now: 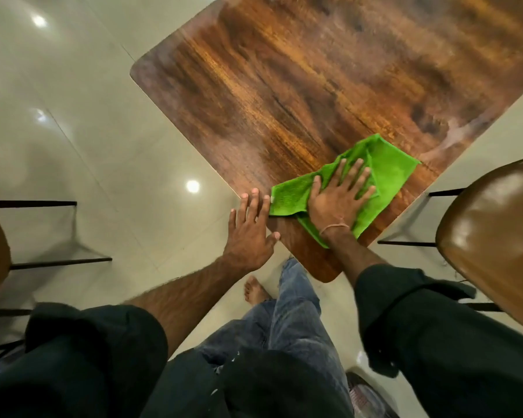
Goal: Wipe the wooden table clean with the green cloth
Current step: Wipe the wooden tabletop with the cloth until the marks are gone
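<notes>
The green cloth (372, 179) is pressed flat against the wooden table (299, 95) under the right hand (340, 197), whose palm lies down on it and whose fingers are spread wide, nothing being gripped or pinched. The cloth is crumpled and partly folded, and it sticks out from under that hand on every side, farthest beyond the fingertips. A pale smear (453, 137) is seen on the wood past the cloth, beyond and to the right of the right hand. The left hand (251, 233) is laid open, fingers extended, at the table's edge just beside the cloth's left end; it holds nothing. A brown chair seat (492, 233) is seen to the right of the right forearm, well apart from the cloth.
</notes>
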